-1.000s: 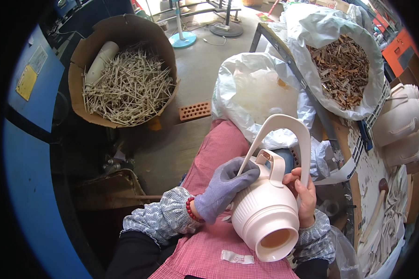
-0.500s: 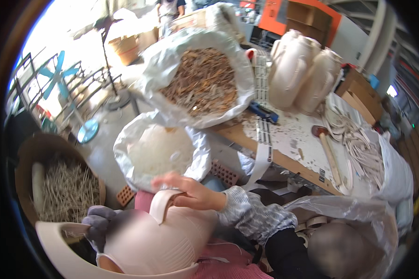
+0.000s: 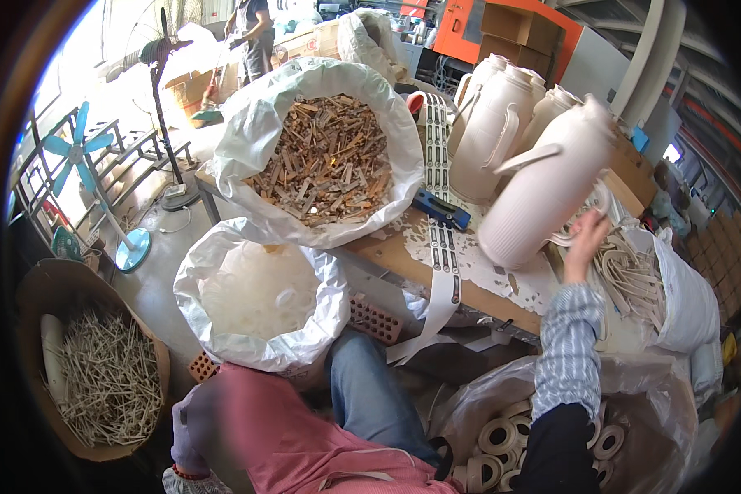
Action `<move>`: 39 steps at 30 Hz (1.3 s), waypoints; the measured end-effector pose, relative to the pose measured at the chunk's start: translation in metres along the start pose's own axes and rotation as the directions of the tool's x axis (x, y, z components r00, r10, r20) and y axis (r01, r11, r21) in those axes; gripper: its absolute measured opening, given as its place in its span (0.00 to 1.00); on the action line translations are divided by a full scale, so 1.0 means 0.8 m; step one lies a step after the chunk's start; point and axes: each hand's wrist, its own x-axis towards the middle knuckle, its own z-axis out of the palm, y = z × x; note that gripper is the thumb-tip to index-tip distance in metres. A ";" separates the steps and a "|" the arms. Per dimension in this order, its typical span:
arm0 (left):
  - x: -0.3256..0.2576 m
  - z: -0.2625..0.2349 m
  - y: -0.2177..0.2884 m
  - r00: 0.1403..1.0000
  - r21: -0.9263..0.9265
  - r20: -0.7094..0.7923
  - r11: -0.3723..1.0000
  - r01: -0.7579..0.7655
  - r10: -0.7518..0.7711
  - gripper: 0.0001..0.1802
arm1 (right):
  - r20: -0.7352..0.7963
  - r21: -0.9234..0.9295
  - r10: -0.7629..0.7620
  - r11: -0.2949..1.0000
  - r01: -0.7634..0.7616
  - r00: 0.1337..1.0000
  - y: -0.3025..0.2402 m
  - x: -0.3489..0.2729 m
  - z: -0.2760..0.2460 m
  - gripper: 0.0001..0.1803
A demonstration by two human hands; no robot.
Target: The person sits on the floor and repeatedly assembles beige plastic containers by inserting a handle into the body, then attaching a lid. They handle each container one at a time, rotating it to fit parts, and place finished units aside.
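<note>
A pale beige thermos jug [image 3: 543, 198] leans over the near right part of the table, its hinged carrying handle sticking out to the left. My right hand [image 3: 583, 239] has its fingers round the side handle of this jug. Behind it stand other beige jugs [image 3: 490, 148], upright and close together. Down at the lower left, my left hand [image 3: 191, 424] in a purple-grey glove hangs beside my pink apron, its fingers hidden and blurred.
White sacks of brown metal-like strips [image 3: 325, 156] and translucent pieces [image 3: 259, 288] stand ahead. A box of thin sticks [image 3: 111, 379] is left; a bag of beige rings [image 3: 496, 445] is below my right arm. A blue-handled tool [image 3: 440, 210] lies on the table.
The jug that lay across my lap is gone from there; my right hand has moved up and right to the table with a jug. My left hand is off the jug.
</note>
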 end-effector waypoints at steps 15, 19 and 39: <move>-0.064 -0.101 -0.195 0.876 -0.222 -0.432 0.967 0.126 -0.214 0.13 | 0.827 -0.310 -0.103 0.738 0.600 0.553 -0.015 -0.219 0.079 0.19; -0.230 -0.198 -0.334 0.501 -0.347 -0.700 0.855 0.384 -0.509 0.13 | 0.825 -0.361 0.025 0.793 0.491 0.565 0.016 -0.224 0.077 0.12; -0.704 0.151 -0.534 -0.268 -0.571 -0.411 0.017 0.821 -0.871 0.39 | 0.683 -0.004 -0.667 0.404 0.915 0.297 -0.225 -0.270 0.184 0.06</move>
